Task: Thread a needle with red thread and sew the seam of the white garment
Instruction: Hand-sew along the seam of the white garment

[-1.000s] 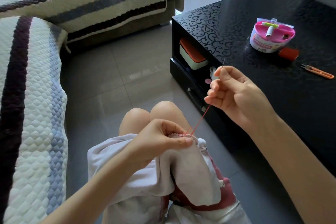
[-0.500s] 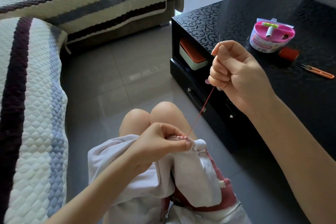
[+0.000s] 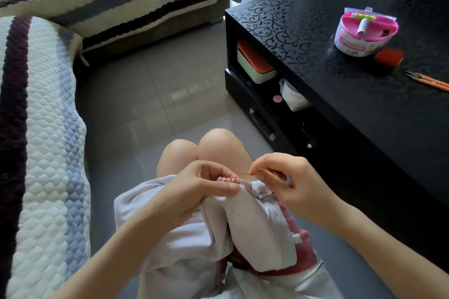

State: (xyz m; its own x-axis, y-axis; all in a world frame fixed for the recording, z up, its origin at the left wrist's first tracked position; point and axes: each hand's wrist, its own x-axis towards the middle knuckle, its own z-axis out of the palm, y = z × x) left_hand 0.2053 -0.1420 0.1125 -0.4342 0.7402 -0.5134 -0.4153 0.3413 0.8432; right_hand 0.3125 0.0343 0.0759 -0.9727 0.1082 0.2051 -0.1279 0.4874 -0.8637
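White garment (image 3: pixel 255 223) on the lap, left hand (image 3: pixel 194 192) pinching its red-stitched seam (image 3: pixel 227 179), right hand (image 3: pixel 289 184) just beside the seam, fingertips pinching short red thread (image 3: pixel 243 174), needle indiscernible

Two hands (left hand (image 3: pixel 194 192), right hand (image 3: pixel 291 184)), one white garment (image 3: pixel 257 230), one red thread (image 3: pixel 243 174), one sewing kit (image 3: pixel 364 31), one red spool (image 3: pixel 390 56)

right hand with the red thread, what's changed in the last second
The right hand dropped from in front of the black table to the seam of the white cloth garment, fingers pinching the red thread, which went from a long taut line to a short loop. The left hand keeps pinching the seam; the round pink sewing kit, red spool and orange snips stayed put.
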